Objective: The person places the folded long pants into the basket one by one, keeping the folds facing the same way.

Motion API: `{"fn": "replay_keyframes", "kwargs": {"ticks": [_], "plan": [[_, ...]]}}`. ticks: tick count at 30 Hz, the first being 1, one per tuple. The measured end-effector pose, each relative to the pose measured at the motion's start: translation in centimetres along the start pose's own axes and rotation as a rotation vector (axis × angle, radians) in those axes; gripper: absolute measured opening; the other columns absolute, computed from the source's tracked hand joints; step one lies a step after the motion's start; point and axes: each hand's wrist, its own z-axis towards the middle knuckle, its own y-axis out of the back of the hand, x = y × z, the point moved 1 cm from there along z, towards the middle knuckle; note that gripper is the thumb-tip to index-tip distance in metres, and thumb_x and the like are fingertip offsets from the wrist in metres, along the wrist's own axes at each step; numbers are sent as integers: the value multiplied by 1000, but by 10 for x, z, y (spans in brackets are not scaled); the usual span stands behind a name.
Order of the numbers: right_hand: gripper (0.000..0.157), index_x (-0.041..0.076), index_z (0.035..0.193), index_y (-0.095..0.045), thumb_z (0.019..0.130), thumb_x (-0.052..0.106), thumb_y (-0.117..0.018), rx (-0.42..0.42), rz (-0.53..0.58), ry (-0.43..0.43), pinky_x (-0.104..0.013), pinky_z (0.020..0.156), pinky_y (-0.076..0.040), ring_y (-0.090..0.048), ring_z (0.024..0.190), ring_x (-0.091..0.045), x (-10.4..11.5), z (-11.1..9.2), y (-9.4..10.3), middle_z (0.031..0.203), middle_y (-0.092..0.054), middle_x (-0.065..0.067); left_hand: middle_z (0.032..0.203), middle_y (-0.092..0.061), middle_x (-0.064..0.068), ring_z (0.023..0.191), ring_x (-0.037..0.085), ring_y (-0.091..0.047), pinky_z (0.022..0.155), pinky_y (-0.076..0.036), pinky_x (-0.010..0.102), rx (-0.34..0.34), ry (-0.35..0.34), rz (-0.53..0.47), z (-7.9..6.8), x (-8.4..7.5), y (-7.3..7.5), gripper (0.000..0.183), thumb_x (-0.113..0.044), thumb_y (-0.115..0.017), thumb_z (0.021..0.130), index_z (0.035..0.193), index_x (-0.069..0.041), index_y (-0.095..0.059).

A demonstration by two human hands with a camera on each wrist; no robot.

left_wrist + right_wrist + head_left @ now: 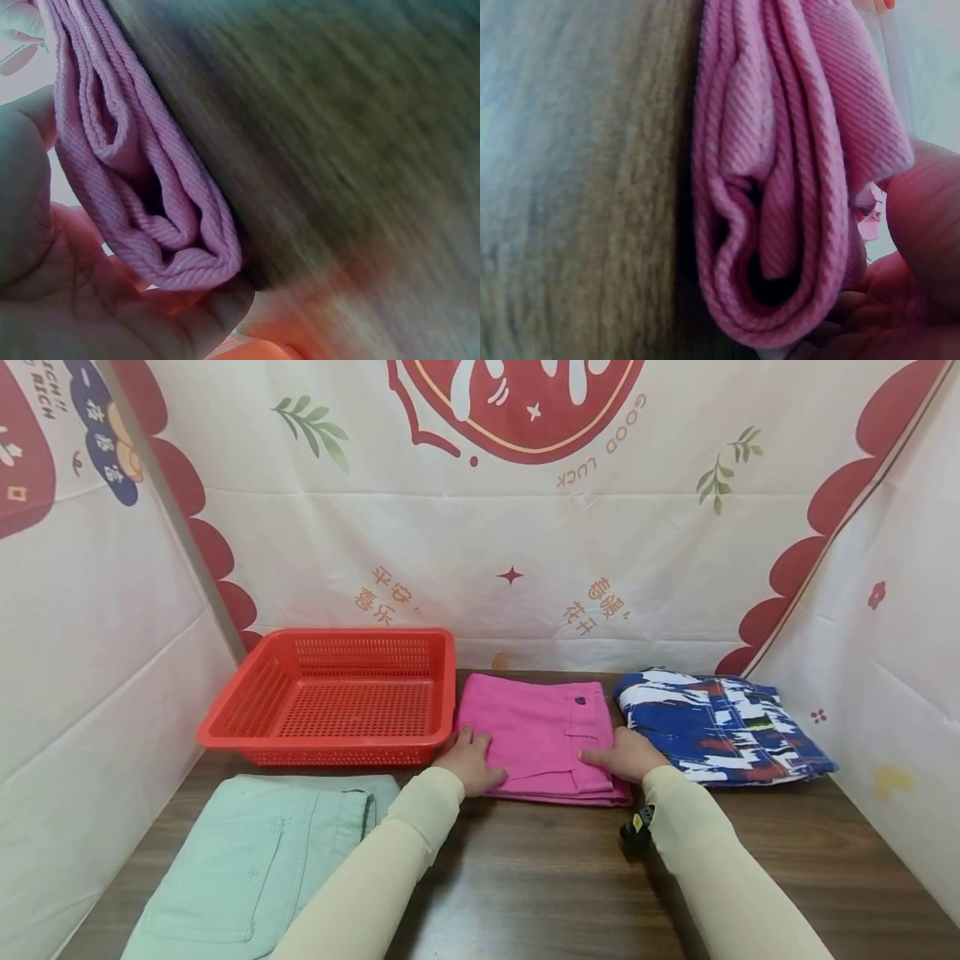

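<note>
We see the left hand [470, 767] and right hand [633, 754] with fingers clamped on the folded bright-pink twill garment [534, 735], at its 8 and 3 o'clock. It lies on the brown wood-grain table [540, 885]. Around it: red perforated plastic basket [322, 744], 9 o'clock; folded blue-white-red patterned garment [727, 731], 3; folded mint-green garment [232, 864], 8.

On table [525, 885]: basket [322, 743] back left, jeans [251, 868] before it. Trousers [536, 731] right of basket, between left hand [471, 764] and right hand [628, 755]. Folded garment [720, 727] farther right. Backdrop [480, 543] behind.
</note>
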Motion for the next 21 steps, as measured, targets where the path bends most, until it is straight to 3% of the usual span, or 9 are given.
{"fn": "replay_keyframes", "kwargs": {"ticks": [7, 14, 21], "plan": [[82, -13, 133, -46, 88, 52, -68, 5, 5, 11, -53, 89, -49, -56, 98, -36, 2, 1, 2, 117, -60, -26, 161, -18, 19, 146, 44, -17, 115, -28, 49, -11, -11, 10, 1, 1, -1, 75, -43, -64, 90, 152, -11, -38], [72, -13, 128, -52, 90, 46, -68, -27, -10, 66, -50, 87, -48, -56, 92, -33, 5, 1, 0, 109, -62, -23, 161, -16, 23, 144, 46, -23, 113, -32, 49, -10, -27, 5, -5, -2, 3, 74, -41, -63, 92, 152, -8, -37], [70, -12, 130, -50, 91, 44, -68, -20, 18, 36, -50, 88, -48, -56, 94, -34, 6, -4, 2, 110, -62, -22, 158, -16, 29, 131, 39, -46, 105, -42, 44, -94, -19, -31, 0, 1, -3, 77, -40, -67, 88, 149, -3, -40]]}}
